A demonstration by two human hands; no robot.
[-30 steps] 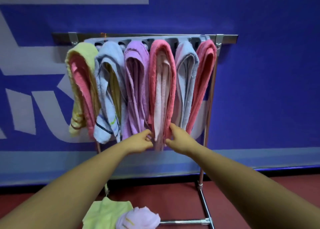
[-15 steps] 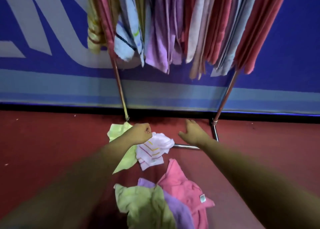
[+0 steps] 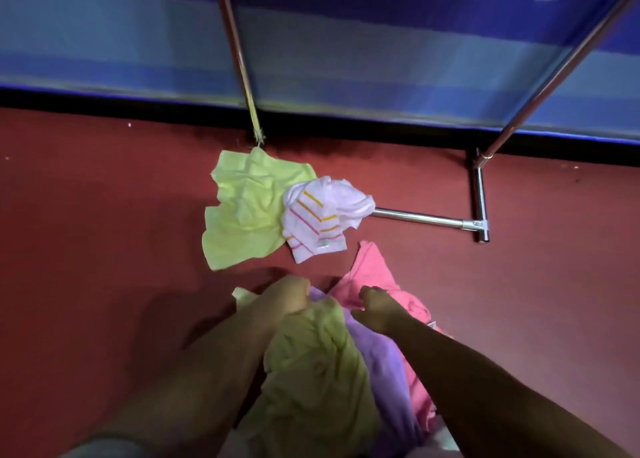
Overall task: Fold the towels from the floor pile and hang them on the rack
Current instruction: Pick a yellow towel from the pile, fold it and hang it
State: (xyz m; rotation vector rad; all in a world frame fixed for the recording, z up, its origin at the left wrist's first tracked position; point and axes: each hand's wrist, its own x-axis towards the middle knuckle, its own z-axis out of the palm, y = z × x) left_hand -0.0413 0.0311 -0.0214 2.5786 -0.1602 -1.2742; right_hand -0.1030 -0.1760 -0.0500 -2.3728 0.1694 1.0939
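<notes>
Head view shows your left hand [image 3: 289, 295] clenched on the crumpled yellow-green towel [image 3: 311, 364] atop the floor pile, right hand [image 3: 375, 307] loosely curled beside it, several towels still unfolded.

Both bare forearms reach forward and down from the lower corners toward the floor. The left hand [image 3: 289, 296] is curled into a fist, fingers [image 3: 300, 289] clenched tight. The right hand [image 3: 375, 307] is near it, palm down, fingers loosely bent, gripping nothing.
</notes>
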